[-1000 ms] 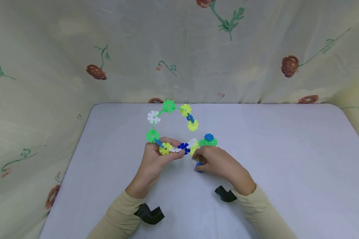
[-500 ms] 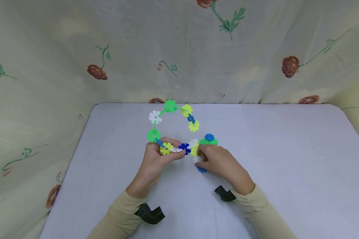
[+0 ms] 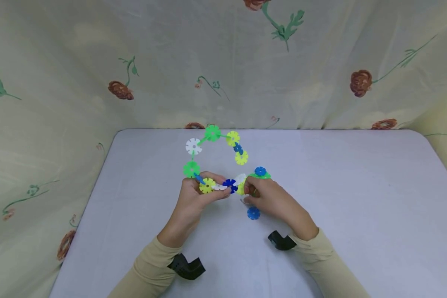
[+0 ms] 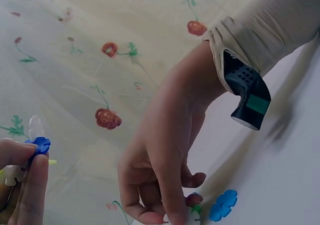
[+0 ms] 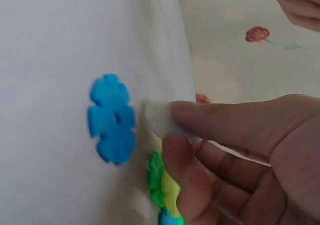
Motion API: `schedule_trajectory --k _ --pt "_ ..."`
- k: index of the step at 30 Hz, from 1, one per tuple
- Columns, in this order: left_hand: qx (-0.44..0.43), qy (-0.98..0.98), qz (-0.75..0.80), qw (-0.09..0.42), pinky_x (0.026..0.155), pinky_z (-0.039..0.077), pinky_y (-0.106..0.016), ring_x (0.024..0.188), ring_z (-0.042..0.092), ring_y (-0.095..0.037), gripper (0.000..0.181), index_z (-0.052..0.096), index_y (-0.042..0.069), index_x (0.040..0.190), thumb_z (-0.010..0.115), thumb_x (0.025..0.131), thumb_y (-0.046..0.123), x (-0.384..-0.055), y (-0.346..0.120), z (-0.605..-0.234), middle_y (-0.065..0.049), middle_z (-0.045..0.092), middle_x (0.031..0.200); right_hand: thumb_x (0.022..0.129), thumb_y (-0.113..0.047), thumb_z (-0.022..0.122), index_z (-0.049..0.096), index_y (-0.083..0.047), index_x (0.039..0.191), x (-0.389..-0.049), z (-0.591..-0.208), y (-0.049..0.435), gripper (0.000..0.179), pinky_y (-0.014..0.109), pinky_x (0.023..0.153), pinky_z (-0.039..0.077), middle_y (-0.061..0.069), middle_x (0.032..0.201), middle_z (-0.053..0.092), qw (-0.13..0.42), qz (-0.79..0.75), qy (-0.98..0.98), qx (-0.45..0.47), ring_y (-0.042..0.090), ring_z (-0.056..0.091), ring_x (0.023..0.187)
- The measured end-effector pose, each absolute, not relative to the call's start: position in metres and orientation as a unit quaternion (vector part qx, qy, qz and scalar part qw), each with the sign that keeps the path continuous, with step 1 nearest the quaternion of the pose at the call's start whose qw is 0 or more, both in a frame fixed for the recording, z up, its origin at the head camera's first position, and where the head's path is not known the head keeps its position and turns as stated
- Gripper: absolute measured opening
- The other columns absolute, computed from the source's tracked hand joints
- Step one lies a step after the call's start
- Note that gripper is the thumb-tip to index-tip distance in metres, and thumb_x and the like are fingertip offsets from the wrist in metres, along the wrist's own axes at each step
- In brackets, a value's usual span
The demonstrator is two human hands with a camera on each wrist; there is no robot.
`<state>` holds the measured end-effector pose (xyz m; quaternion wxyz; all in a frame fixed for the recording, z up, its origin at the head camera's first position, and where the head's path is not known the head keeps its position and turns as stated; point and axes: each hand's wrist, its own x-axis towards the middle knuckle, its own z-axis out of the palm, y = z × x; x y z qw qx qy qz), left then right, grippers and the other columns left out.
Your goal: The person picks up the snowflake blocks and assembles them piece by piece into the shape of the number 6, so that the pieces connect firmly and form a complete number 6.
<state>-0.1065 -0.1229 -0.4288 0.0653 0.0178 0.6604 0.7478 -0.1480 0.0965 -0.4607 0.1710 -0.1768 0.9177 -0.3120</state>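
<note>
My left hand [image 3: 191,194] holds a curved chain of joined snowflake discs, pinching a dark blue snowflake disc [image 3: 229,185] at its near end. A white snowflake disc [image 4: 36,127] stands up from that blue one in the left wrist view. The chain's far end, a yellow disc [image 3: 241,157], hangs free. My right hand [image 3: 277,203] pinches another white snowflake disc [image 5: 157,117] between thumb and finger, low over the table. Under and beside those fingers lie green discs [image 5: 156,177] and a yellow disc [image 5: 171,192], partly hidden.
A loose blue disc [image 3: 253,213] lies on the white tabletop [image 3: 339,186] just nearer than my right hand. Another blue disc [image 3: 260,171] lies on the green ones. Flowered cloth [image 3: 223,62] hangs behind the table. Black wrist-camera mounts [image 3: 188,267] stick out from both sleeves.
My right fingers have moved from the blue disc to the white one and now pinch it, leaving the blue disc uncovered on the table. My left hand and the chain have barely shifted.
</note>
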Motion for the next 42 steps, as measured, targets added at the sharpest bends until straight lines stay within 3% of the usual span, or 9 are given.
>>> schedule_trajectory --k 8,11,20,42 --pt "0.013 0.658 0.750 0.072 0.077 0.063 -0.027 0.084 0.074 -0.015 0.017 0.070 -0.006 0.099 0.080 0.085 -0.003 -0.106 -0.122 -0.427 -0.002 0.075 0.101 0.094 -0.012 0.077 0.069 -0.004 0.105 -0.151 -0.442 0.116 0.016 0.028 0.066 0.063 0.006 0.092 0.075 0.055 -0.578 0.803 -0.131 0.017 0.072 0.074" --pt "0.010 0.658 0.749 0.075 0.076 0.062 -0.026 0.083 0.074 -0.014 0.017 0.070 -0.006 0.099 0.080 0.086 -0.001 -0.105 -0.123 -0.427 -0.002 0.074 0.101 0.094 -0.008 0.075 0.069 0.002 0.107 -0.148 -0.434 0.120 0.017 0.027 0.067 0.064 0.003 0.091 0.074 0.035 -0.665 0.736 -0.123 0.014 0.073 0.070" --pt "0.017 0.662 0.745 0.080 0.077 0.062 -0.026 0.083 0.073 -0.016 0.014 0.070 -0.001 0.098 0.079 0.087 0.001 -0.104 -0.122 -0.429 -0.002 0.075 0.098 0.094 -0.005 0.074 0.072 0.007 0.108 -0.142 -0.423 0.117 0.018 0.028 0.067 0.064 -0.001 0.090 0.077 0.044 -0.688 0.711 -0.139 0.012 0.072 0.067" --pt "0.000 0.658 0.747 0.093 0.078 0.065 -0.032 0.080 0.075 -0.016 0.018 0.068 -0.008 0.096 0.081 0.083 -0.005 -0.104 -0.121 -0.428 -0.005 0.076 0.093 0.094 -0.002 0.073 0.071 0.013 0.104 -0.139 -0.426 0.113 0.019 0.029 0.066 0.064 -0.004 0.094 0.080 0.056 -0.702 0.694 -0.151 0.012 0.075 0.066"
